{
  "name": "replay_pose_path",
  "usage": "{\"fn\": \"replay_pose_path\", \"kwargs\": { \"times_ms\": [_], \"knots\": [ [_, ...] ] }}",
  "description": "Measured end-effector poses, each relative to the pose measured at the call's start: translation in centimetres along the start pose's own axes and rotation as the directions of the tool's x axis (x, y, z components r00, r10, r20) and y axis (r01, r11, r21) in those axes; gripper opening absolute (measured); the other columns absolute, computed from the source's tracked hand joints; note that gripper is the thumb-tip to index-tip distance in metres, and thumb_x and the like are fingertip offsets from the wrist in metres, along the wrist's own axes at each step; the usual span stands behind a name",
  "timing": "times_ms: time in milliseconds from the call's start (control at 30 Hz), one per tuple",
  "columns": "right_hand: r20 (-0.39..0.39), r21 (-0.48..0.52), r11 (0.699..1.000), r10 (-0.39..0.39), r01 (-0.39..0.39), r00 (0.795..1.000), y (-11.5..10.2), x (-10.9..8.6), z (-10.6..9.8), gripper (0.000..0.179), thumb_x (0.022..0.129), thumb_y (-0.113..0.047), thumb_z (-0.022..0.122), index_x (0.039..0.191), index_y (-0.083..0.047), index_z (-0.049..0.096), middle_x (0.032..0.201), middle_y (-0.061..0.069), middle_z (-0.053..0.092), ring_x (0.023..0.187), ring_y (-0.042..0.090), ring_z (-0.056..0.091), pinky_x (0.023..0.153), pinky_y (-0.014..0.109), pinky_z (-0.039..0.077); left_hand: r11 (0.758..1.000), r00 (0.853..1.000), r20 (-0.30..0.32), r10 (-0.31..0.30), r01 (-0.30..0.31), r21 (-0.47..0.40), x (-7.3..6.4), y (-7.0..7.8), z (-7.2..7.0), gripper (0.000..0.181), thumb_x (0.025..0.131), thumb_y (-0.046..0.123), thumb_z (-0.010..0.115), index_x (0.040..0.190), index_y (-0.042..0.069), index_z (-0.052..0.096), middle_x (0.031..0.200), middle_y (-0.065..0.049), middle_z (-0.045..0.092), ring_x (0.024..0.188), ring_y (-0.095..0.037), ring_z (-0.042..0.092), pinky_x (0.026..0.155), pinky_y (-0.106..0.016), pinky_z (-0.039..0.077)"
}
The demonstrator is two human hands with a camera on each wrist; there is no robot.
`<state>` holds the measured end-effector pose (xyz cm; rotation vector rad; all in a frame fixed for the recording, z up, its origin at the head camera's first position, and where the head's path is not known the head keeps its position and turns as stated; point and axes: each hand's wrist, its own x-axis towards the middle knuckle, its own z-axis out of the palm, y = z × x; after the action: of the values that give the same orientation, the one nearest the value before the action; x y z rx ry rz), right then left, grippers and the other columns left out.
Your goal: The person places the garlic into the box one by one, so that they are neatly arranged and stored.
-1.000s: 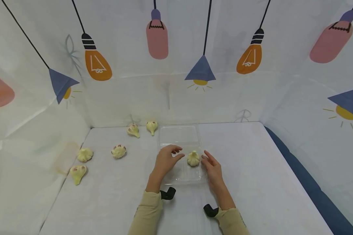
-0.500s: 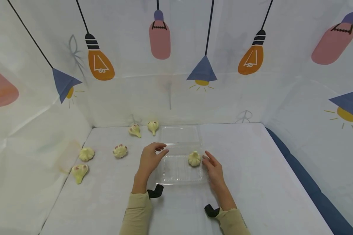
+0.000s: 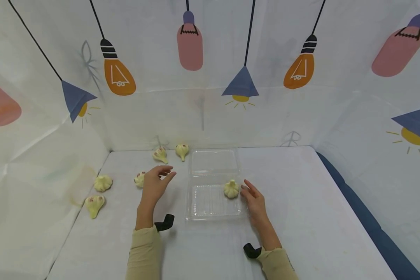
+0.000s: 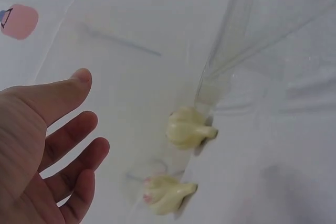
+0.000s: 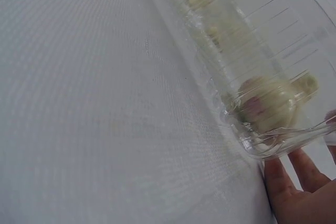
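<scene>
My left hand [image 3: 154, 184] hovers over the left part of the table with its fingers loosely bent and nothing in them. It partly covers a garlic bulb [image 3: 139, 179] with reddish marks. Two garlic bulbs [image 4: 186, 128] lie past its fingertips in the left wrist view. My right hand [image 3: 255, 200] is at the right edge of a clear plastic clamshell container [image 3: 199, 216], its fingertips against the outer wall and rim. Inside the container, near that hand, rests one pale garlic bulb [image 3: 231, 189], seen through the plastic as a bulb [image 5: 268, 103] in the right wrist view.
The container's lid [image 3: 213, 161] lies folded back toward the rear wall. Two more garlic bulbs [image 3: 103, 182] are at the table's left edge, and two stand at the back left. Fabric walls [image 3: 203, 109] with printed lamps enclose the white table [image 3: 301, 217].
My left hand has moved left, away from the container to beside the reddish-marked garlic bulb. The right hand and the bulb in the container have stayed in place.
</scene>
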<state>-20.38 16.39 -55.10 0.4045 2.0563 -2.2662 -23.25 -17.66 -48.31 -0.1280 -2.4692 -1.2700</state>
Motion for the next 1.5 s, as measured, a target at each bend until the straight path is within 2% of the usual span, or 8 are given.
{"fn": "replay_pose_path", "kwargs": {
  "times_ms": [267, 467, 600, 733, 900, 1167, 1333, 1500],
  "knots": [
    [-0.013, 0.002, 1.000, 0.000, 0.000, 1.000, 0.3, 0.1, 0.3, 0.046, 0.097, -0.010, 0.057, 0.142, -0.015, 0.050, 0.137, 0.014, 0.053, 0.117, 0.026, 0.055, 0.102, 0.038, 0.039, 0.996, 0.996, -0.048, -0.075, 0.077, 0.039, 0.9, -2.5, -3.0, 0.027, 0.090, 0.025, 0.072, 0.109, 0.006, 0.071, 0.097, -0.011, 0.070, 0.091, -0.027, 0.064, 0.082, -0.044, 0.048],
    [-0.020, -0.010, 1.000, 0.009, -0.009, 1.000, 0.5, 0.0, 0.6, 0.046, 0.096, -0.009, 0.058, 0.141, -0.015, 0.051, 0.135, 0.014, 0.055, 0.115, 0.024, 0.056, 0.100, 0.037, 0.040, 0.987, 0.991, -0.056, -0.121, 0.126, 0.096, 1.6, -5.1, -4.9, 0.029, 0.093, 0.028, 0.068, 0.112, 0.005, 0.071, 0.100, -0.013, 0.070, 0.092, -0.028, 0.064, 0.081, -0.042, 0.049],
    [-0.026, -0.014, 1.000, 0.007, -0.007, 1.000, 0.6, -0.1, 0.7, 0.047, 0.096, -0.009, 0.058, 0.142, -0.015, 0.051, 0.136, 0.014, 0.054, 0.116, 0.024, 0.055, 0.099, 0.039, 0.041, 0.983, 0.988, -0.057, -0.141, 0.146, 0.110, 2.4, -6.2, -6.0, 0.034, 0.096, 0.031, 0.064, 0.114, 0.003, 0.070, 0.104, -0.015, 0.068, 0.094, -0.030, 0.064, 0.077, -0.040, 0.050],
    [-0.026, -0.021, 1.000, 0.006, -0.006, 1.000, 0.7, -0.1, 0.7, 0.047, 0.096, -0.009, 0.058, 0.142, -0.015, 0.050, 0.136, 0.015, 0.054, 0.117, 0.024, 0.054, 0.099, 0.040, 0.040, 0.978, 0.986, -0.035, -0.165, 0.169, 0.124, 3.3, -6.9, -6.9, 0.038, 0.097, 0.034, 0.060, 0.116, 0.002, 0.069, 0.107, -0.017, 0.067, 0.095, -0.033, 0.063, 0.073, -0.041, 0.051],
    [-0.024, -0.011, 1.000, 0.003, -0.004, 1.000, 0.7, -0.1, 0.7, 0.046, 0.097, -0.009, 0.058, 0.142, -0.015, 0.051, 0.136, 0.015, 0.054, 0.118, 0.024, 0.054, 0.101, 0.040, 0.039, 0.963, 0.982, 0.003, -0.188, 0.184, 0.195, 4.3, -8.2, -7.9, 0.038, 0.098, 0.033, 0.059, 0.117, 0.001, 0.068, 0.107, -0.020, 0.068, 0.096, -0.037, 0.064, 0.072, -0.046, 0.052],
    [-0.030, -0.023, 1.000, 0.000, 0.000, 1.000, 0.5, 0.2, 0.4, 0.046, 0.096, -0.009, 0.058, 0.142, -0.016, 0.051, 0.136, 0.015, 0.054, 0.117, 0.025, 0.054, 0.101, 0.042, 0.039, 0.948, 0.973, 0.078, -0.219, 0.193, 0.254, 5.5, -10.1, -8.6, 0.040, 0.097, 0.033, 0.060, 0.118, 0.000, 0.066, 0.109, -0.023, 0.065, 0.101, -0.039, 0.058, 0.072, -0.043, 0.048],
    [-0.031, -0.013, 1.000, -0.006, 0.005, 1.000, 0.1, 0.2, 0.4, 0.047, 0.096, -0.009, 0.058, 0.142, -0.015, 0.051, 0.135, 0.015, 0.054, 0.118, 0.026, 0.054, 0.103, 0.041, 0.038, 0.942, 0.948, 0.158, -0.277, 0.236, 0.237, 5.7, -11.0, -8.7, 0.050, 0.096, 0.041, 0.059, 0.122, -0.002, 0.063, 0.116, -0.026, 0.061, 0.105, -0.041, 0.055, 0.076, -0.046, 0.048],
    [-0.035, -0.016, 1.000, -0.011, 0.011, 0.999, 0.1, 0.1, 0.2, 0.046, 0.096, -0.009, 0.058, 0.142, -0.015, 0.051, 0.135, 0.014, 0.055, 0.117, 0.024, 0.054, 0.102, 0.041, 0.039, 0.926, 0.902, 0.255, -0.349, 0.290, 0.242, 5.4, -11.5, -8.5, 0.068, 0.092, 0.057, 0.056, 0.128, -0.001, 0.058, 0.120, -0.027, 0.059, 0.106, -0.040, 0.056, 0.084, -0.051, 0.046]
  ]
}}
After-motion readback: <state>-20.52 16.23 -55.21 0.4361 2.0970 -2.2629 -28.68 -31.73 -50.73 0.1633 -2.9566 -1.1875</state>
